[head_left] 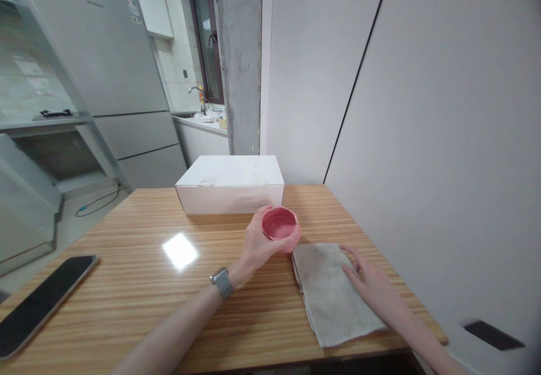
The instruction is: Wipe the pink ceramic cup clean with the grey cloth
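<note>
My left hand [258, 241], with a watch [222, 282] on its wrist, grips a pink bowl-like cup [291, 241] from its left side. The cup's mouth faces up and towards me, and its inside looks bare. Just right of it lies a folded grey cloth [327, 290] on the wooden table [139, 307]. My right hand [366, 276] rests at the cloth's right edge, fingers apart and partly bent, with nothing held in them. Whether the cup touches the table or the cloth I cannot tell.
A white box [230, 186] stands at the table's far edge, behind the cup. At the left edge lies a dark phone-like slab [44, 304]. A pale wall [422, 138] runs along the right side. Beyond the table stand a fridge [110, 59] and a sink tap [198, 94].
</note>
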`<action>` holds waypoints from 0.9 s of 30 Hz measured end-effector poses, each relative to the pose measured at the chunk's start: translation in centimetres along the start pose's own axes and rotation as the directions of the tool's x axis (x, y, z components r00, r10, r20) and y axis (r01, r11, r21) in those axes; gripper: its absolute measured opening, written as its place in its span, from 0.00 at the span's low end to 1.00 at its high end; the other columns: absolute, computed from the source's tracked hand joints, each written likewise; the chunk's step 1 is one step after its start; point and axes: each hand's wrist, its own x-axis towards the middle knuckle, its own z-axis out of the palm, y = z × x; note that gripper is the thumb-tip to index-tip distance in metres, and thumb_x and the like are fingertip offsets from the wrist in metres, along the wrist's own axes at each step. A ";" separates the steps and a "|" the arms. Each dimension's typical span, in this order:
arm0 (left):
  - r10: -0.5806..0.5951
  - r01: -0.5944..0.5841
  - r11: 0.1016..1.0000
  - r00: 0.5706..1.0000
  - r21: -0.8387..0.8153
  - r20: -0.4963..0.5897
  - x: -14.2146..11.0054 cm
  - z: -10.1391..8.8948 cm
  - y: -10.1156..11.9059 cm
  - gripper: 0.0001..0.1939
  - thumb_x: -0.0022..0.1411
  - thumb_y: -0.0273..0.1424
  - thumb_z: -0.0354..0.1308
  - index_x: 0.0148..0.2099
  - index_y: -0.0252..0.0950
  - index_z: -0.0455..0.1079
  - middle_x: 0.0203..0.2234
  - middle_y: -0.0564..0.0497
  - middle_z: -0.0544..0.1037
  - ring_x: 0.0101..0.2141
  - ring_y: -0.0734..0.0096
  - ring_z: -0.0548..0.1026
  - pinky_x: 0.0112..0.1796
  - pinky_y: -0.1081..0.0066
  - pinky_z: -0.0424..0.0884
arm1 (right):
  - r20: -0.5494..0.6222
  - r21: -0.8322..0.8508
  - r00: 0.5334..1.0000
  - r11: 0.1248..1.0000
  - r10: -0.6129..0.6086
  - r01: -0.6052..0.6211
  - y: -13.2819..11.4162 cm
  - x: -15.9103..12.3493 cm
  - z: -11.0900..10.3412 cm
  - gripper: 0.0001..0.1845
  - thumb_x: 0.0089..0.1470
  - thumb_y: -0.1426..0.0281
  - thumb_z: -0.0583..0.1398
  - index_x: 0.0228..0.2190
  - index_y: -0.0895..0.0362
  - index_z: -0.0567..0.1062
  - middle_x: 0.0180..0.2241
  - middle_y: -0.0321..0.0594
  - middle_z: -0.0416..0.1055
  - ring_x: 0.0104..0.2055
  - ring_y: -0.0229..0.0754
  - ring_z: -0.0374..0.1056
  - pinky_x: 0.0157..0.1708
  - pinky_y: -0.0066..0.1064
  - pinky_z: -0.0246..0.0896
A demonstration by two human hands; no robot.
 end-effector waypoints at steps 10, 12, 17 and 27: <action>0.060 -0.062 0.998 0.996 0.023 0.059 2.8 7.8 -1.2 0.38 0.43 0.40 0.70 0.55 0.39 0.61 0.51 0.44 0.70 0.51 0.57 0.69 0.52 0.57 0.64 | -0.074 -0.321 0.992 0.944 -0.104 0.075 1.0 -1.1 0.6 0.24 0.61 0.66 0.46 0.57 0.50 0.64 0.41 0.48 0.76 0.39 0.51 0.74 0.38 0.40 0.66; 0.077 -0.079 0.996 0.995 0.044 0.058 3.1 8.6 -1.7 0.38 0.43 0.40 0.69 0.55 0.39 0.61 0.51 0.43 0.69 0.52 0.57 0.68 0.53 0.57 0.63 | -0.049 -0.351 0.995 0.934 -0.086 0.063 1.0 -1.3 0.6 0.24 0.61 0.67 0.45 0.57 0.52 0.64 0.42 0.50 0.76 0.39 0.52 0.74 0.36 0.41 0.67; 0.115 -0.119 0.991 0.991 0.059 0.074 3.5 9.6 -2.4 0.37 0.41 0.40 0.70 0.54 0.37 0.62 0.50 0.43 0.69 0.51 0.57 0.68 0.52 0.58 0.63 | -0.026 -0.384 0.996 0.921 -0.085 0.068 0.8 -1.5 0.4 0.25 0.62 0.68 0.44 0.58 0.56 0.63 0.40 0.51 0.76 0.39 0.54 0.74 0.37 0.43 0.66; 0.095 -0.052 0.990 0.927 -0.127 0.362 4.8 8.0 -3.5 0.41 0.35 0.34 0.73 0.53 0.38 0.62 0.49 0.44 0.71 0.50 0.58 0.70 0.52 0.58 0.64 | -0.051 -0.300 0.994 0.950 -0.100 0.080 1.1 -1.3 0.2 0.24 0.61 0.67 0.45 0.56 0.53 0.66 0.40 0.47 0.77 0.42 0.51 0.73 0.41 0.41 0.66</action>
